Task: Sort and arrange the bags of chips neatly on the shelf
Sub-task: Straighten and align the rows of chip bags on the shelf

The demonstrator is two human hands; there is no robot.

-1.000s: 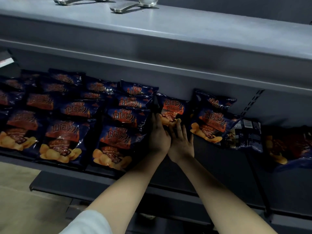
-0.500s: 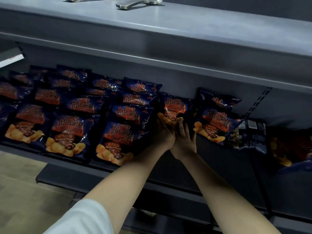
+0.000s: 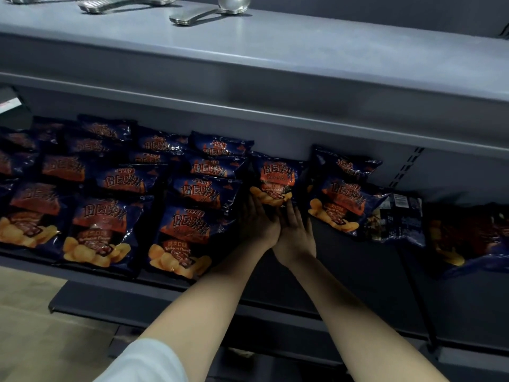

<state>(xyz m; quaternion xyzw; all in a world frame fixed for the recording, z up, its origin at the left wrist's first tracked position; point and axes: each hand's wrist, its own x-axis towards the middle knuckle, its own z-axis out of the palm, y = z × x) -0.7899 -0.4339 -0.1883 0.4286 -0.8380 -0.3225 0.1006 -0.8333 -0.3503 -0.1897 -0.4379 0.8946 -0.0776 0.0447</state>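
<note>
Dark blue chip bags with orange flame print fill the shelf [image 3: 358,271] in overlapping rows on the left [image 3: 181,232]. One bag [image 3: 276,175] lies alone mid-shelf. My left hand [image 3: 257,221] and my right hand [image 3: 296,235] lie side by side with straight fingers against its lower edge, pressing it toward the back. Two more bags [image 3: 343,199] overlap just to the right. A bag lying face down [image 3: 396,219] shows its barcode. Another bag [image 3: 473,238] sits in shadow at far right.
The upper shelf [image 3: 275,51] overhangs the chips and carries metal spoons [image 3: 209,12]. Bare dark shelf surface stretches in front of my hands and to their right. A lower shelf edge [image 3: 110,304] and tan floor [image 3: 27,340] lie below left.
Both hands slid the lone bag farther back on the shelf. My view shifted slightly toward the shelf.
</note>
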